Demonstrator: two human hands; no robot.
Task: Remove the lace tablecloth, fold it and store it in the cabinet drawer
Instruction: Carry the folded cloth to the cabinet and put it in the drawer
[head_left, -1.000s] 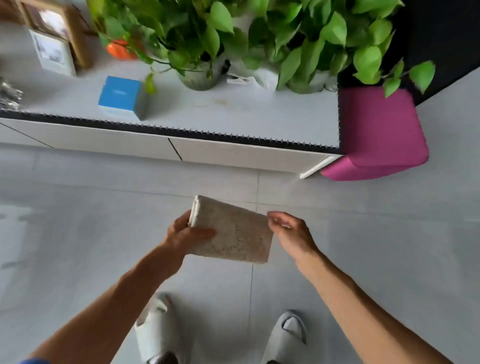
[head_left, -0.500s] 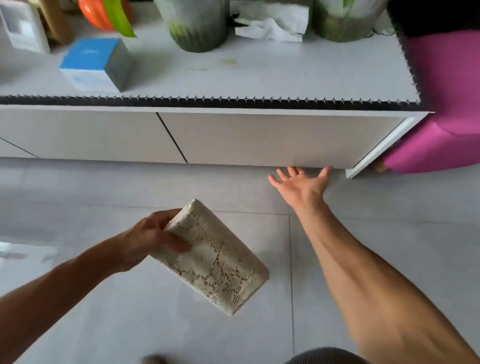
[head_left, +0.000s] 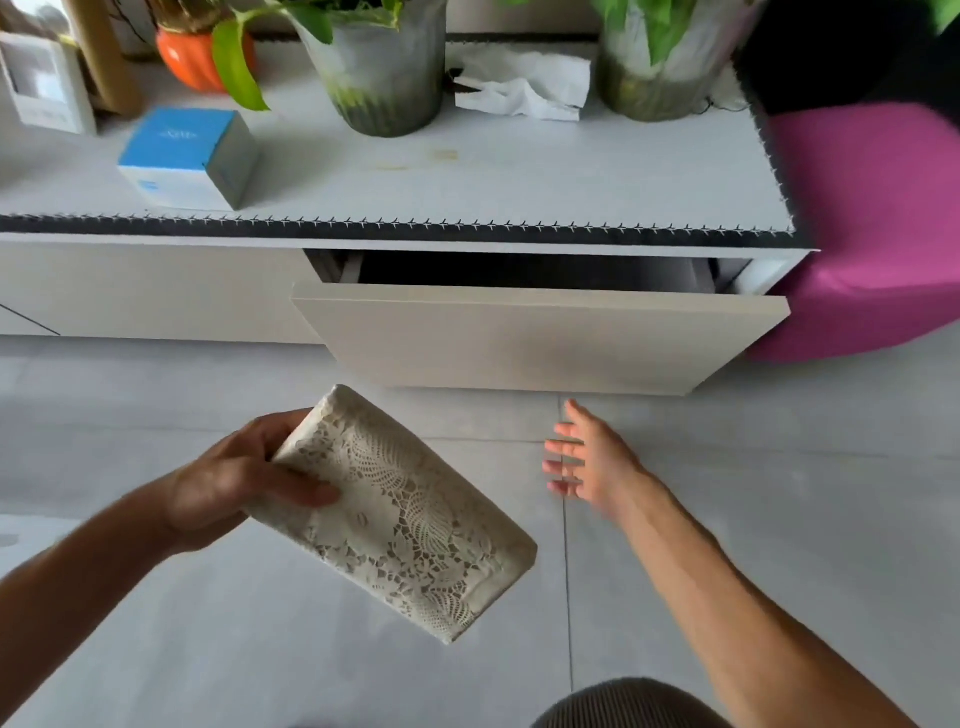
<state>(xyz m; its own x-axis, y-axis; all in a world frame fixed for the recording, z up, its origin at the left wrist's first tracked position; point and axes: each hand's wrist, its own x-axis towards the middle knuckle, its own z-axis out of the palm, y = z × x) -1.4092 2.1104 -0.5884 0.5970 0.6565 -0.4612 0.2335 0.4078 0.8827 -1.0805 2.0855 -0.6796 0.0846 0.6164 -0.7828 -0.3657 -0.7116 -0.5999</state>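
Folded lace tablecloth (head_left: 400, 514) is sitting in mid-air over the floor (head_left: 753, 519), tilted with its far end up-left and near end down-right, well below the drawer. Left hand (head_left: 234, 483) is gripping it at the upper-left end, thumb lying across the lace face, other fingers wrapping behind. Right hand (head_left: 587, 457) is holding nothing, fingers spread wide, a bit motion-blurred, hanging just below the drawer front (head_left: 535, 338) and not touching it. Drawer is standing partly open, dark gap showing behind the front panel; contents too dark to tell. It belongs to the white cabinet (head_left: 145, 286), right section. On the counter (head_left: 519, 176) above: blue box (head_left: 187, 156) at left, grey plant pot (head_left: 384, 78) in the middle, crumpled white paper (head_left: 524, 88) beside it, second pot (head_left: 654, 78) to the right, orange pot (head_left: 192, 57) at back left. Magenta seat (head_left: 872, 223) is sitting just beside the cabinet's right end
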